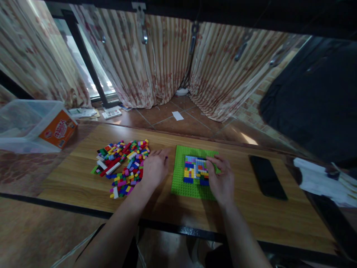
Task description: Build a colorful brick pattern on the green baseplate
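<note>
A green studded baseplate (180, 188) lies on the table, bearing a patchwork of coloured toy bricks (191, 169) in blue, yellow, white, red and purple. My right hand (224, 176) rests over the right side of this patchwork, thumb and forefinger closed together at its upper right edge; whatever they grip is hidden. Between the plate and a loose pile of toy bricks (126, 169) is my left hand (154, 167), its fingers curled inward. A tiny dark purple toy brick (166, 157) shows at its fingertips. The left wrist covers the pile's right edge.
A black phone (267, 176) lies on the wooden table (164, 206) to the right. White papers (312, 173) are at the far right. A clear plastic bin (30, 145) with an orange label stands at the left. Curtains (167, 63) hang beyond the table.
</note>
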A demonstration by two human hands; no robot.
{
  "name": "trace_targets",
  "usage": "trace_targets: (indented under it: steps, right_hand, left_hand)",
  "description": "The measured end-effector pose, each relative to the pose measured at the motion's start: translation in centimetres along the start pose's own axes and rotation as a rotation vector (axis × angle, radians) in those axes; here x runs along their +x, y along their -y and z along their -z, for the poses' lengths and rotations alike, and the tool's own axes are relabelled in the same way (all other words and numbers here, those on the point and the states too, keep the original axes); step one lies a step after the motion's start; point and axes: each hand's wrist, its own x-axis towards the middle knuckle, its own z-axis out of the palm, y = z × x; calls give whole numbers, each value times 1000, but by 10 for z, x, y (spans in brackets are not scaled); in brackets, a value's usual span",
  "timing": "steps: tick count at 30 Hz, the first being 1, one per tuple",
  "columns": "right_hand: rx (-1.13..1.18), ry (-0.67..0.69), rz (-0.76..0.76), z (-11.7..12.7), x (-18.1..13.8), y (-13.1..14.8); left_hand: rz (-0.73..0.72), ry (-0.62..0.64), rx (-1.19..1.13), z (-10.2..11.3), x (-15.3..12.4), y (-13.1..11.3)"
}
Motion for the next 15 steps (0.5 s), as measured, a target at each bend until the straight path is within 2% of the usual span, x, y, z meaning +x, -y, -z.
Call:
trace_targets:
  steps: [3, 5, 8, 12, 15]
  right_hand:
    - [104, -31, 20, 3, 0, 7]
    - [185, 43, 27, 3, -3, 15]
    - [258, 229, 64, 1, -10, 25]
    - [300, 373, 108, 1, -16, 32]
    - [320, 417, 100, 4, -16, 33]
  left_hand:
    - [50, -16, -449, -5, -1, -9]
    - [105, 27, -768, -9, -4, -17]
    - [216, 159, -1129, -14, -9, -31]
    - [326, 370, -1407, -14, -13, -42]
    - [371, 429, -1451, -9, -12, -42]
